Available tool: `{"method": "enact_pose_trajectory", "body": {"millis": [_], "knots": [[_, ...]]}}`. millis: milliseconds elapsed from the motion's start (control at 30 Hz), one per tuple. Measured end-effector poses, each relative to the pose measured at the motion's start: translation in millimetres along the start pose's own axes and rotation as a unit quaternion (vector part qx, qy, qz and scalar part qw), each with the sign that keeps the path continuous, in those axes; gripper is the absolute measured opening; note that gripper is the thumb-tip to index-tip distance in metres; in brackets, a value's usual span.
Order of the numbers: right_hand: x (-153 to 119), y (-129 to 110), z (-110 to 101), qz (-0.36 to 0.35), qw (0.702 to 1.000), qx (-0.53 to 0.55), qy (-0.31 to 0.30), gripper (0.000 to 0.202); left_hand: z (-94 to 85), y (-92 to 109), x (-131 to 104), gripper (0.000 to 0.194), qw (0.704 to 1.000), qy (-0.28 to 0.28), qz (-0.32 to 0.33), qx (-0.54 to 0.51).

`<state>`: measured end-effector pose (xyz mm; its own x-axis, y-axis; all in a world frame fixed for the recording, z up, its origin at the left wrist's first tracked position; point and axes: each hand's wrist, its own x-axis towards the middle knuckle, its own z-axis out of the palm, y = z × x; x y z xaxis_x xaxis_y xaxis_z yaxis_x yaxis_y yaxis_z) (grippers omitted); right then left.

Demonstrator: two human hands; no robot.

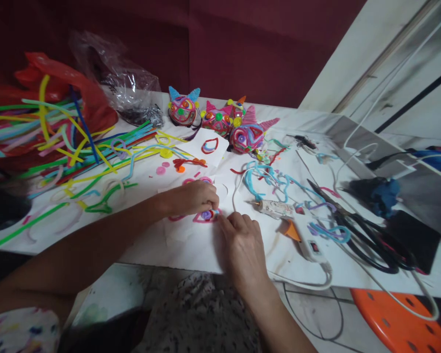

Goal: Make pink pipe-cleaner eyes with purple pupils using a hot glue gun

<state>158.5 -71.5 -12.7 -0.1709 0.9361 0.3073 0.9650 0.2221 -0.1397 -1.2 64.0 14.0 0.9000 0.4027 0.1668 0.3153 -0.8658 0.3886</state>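
On a sheet of white paper (174,235) lies a small pink pipe-cleaner triangle (200,219) with a purple coil in its middle. My left hand (193,198) reaches over it from the left, fingers closed in a pinch just above the coil; what they grip is hidden. From the right, my right hand (244,242) has thumb and fingers pressed together at the triangle's right corner. Another pink pipe-cleaner shape shows partly behind my left hand. A hot glue gun (275,208) rests to the right, its nozzle pointing toward my hands.
Wrapped, cat-eared figures (248,137) stand at the back. Loose pipe cleaners (106,152) and a red bag (91,95) fill the left. Large black scissors (363,230), a power strip (310,240) and white cables lie right. An orange stool (397,318) stands below the table edge.
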Motion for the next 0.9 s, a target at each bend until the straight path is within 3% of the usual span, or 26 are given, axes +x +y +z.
{"method": "enact_pose_trajectory", "body": {"millis": [333, 633, 900], "knots": [[-4, -1, -2, 0.012, 1.000, -0.001, -0.015, 0.024, 3.6, -6, -1, 0.023, 1.000, 0.016, 0.006, 0.010], [2, -6, -3, 0.010, 0.998, -0.045, -0.038, 0.021, -1.6, 3, -2, 0.021, 0.999, -0.011, 0.000, 0.040], [2, -7, -1, 0.001, 0.999, -0.050, -0.017, 0.021, -4.5, 11, 3, 0.024, 0.993, -0.043, 0.020, 0.109]]}}
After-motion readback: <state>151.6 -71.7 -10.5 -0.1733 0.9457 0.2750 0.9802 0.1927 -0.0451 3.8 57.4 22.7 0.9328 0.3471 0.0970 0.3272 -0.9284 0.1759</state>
